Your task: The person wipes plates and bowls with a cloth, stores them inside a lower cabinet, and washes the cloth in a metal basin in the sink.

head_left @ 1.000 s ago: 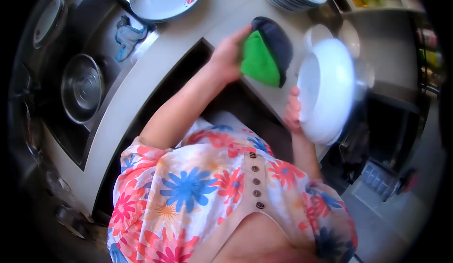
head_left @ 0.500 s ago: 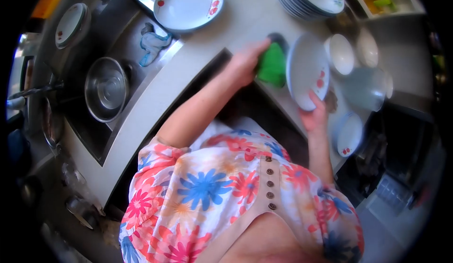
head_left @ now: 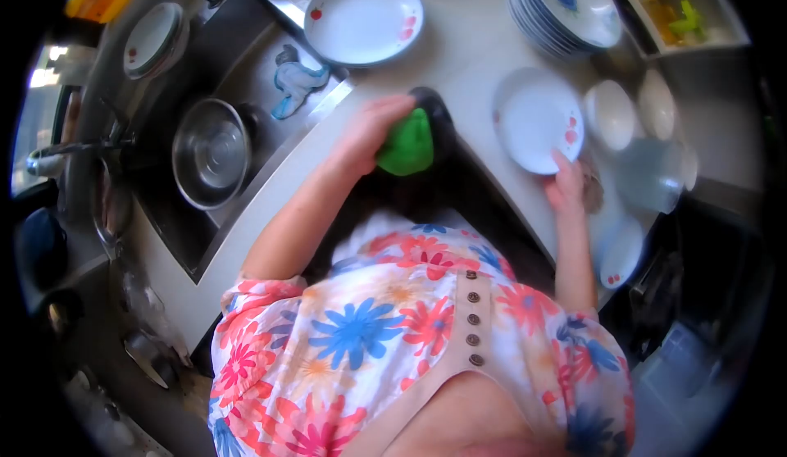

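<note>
My left hand [head_left: 369,133] is closed on a soft green cloth [head_left: 407,144] with a dark part beside it, held over the counter's front edge. The hand is blurred. My right hand [head_left: 567,185] grips the near rim of a white plate [head_left: 534,117] with red fruit marks near its edge. This plate faces up, and whether it touches the counter I cannot tell. Close to that hand are a brownish item [head_left: 592,186], partly hidden, and a small white dish [head_left: 621,252] with red marks.
A larger white plate [head_left: 361,22] lies near the sink. Bowls with blue flowers [head_left: 566,6] are stacked at the back. White bowls [head_left: 611,114] and a glassy container [head_left: 648,182] stand right. The sink holds a metal basin [head_left: 211,154]; a wet cloth [head_left: 295,80] lies alongside.
My left hand has drawn the green cloth left and away from the plate. The plate in my right hand has turned from a tilt to facing up. The whole view has shifted slightly.
</note>
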A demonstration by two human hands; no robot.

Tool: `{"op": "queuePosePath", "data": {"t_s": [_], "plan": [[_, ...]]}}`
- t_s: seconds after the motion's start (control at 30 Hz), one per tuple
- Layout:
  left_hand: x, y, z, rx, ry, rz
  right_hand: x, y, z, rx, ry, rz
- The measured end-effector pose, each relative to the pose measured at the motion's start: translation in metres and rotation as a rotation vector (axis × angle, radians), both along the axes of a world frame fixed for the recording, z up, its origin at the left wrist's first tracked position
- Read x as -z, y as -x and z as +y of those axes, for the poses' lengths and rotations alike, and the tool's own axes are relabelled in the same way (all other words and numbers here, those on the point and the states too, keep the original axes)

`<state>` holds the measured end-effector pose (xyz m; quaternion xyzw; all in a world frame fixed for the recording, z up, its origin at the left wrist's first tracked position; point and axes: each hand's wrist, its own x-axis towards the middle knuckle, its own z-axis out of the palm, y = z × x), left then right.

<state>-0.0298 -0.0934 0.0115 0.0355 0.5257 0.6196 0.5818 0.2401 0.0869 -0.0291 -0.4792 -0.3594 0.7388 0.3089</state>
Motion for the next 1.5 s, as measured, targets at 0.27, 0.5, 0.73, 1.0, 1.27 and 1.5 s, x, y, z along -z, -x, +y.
{"op": "queuePosePath", "data": {"t_s": [0.27, 0.5, 0.73, 1.0, 1.27, 1.5], "plan": [[-0.003, 0.01, -0.024, 0.059, -0.033, -0.074, 0.003, 0.002, -0.005, -0.044, -0.011, -0.097], [-0.003, 0.011, -0.023, 0.225, -0.037, -0.039, -0.017, -0.002, 0.003, -0.335, 0.149, -0.535], [-0.01, 0.001, -0.013, 0.334, -0.052, -0.018, -0.018, -0.023, -0.004, -0.291, 0.154, -0.433], [-0.003, -0.025, -0.005, 0.325, -0.119, -0.015, -0.075, 0.063, -0.118, -0.586, -0.085, -0.089], [-0.024, 0.058, -0.011, 0.425, -0.103, 0.78, -0.033, 0.104, -0.12, -0.487, -0.426, -0.117], [-0.005, 0.201, 0.022, 0.146, 0.581, 1.49, -0.031, 0.1, -0.122, -0.597, -0.4, -0.051]]}}
